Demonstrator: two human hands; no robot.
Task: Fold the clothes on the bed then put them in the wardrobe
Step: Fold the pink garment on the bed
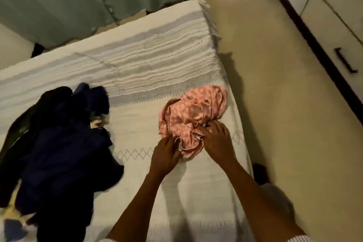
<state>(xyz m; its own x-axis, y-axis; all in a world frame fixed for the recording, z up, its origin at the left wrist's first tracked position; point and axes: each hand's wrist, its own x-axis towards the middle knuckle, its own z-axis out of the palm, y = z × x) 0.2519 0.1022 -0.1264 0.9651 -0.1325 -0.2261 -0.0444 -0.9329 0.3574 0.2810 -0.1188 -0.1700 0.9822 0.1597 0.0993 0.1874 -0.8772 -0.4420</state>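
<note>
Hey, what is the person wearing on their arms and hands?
Nothing shows on the left hand or the right hand: no gloves, rings or watch visible. Both forearms are bare. At the frame's bottom edge, slivers of white striped fabric, seemingly short sleeves, appear.

Left hand [165,154] fingertips tucked under bunched edge of pink garment [193,115], can't see grip. Right hand [216,139] fingers dig into the folds, tips partly buried; type of garment unclear, too crumpled. Dark clothes pile [59,143] motion-blurred, cut off by left and bottom edges, no. of items can't tell; pale yellowish bits poking out, unidentifiable. Both forearms cut by bottom edge. Bed [137,68] cut at left and bottom. Wardrobe [334,25] only partly in frame, top right, cut by edge. Dark blob on floor right of bed near right forearm, can't ID.
</note>
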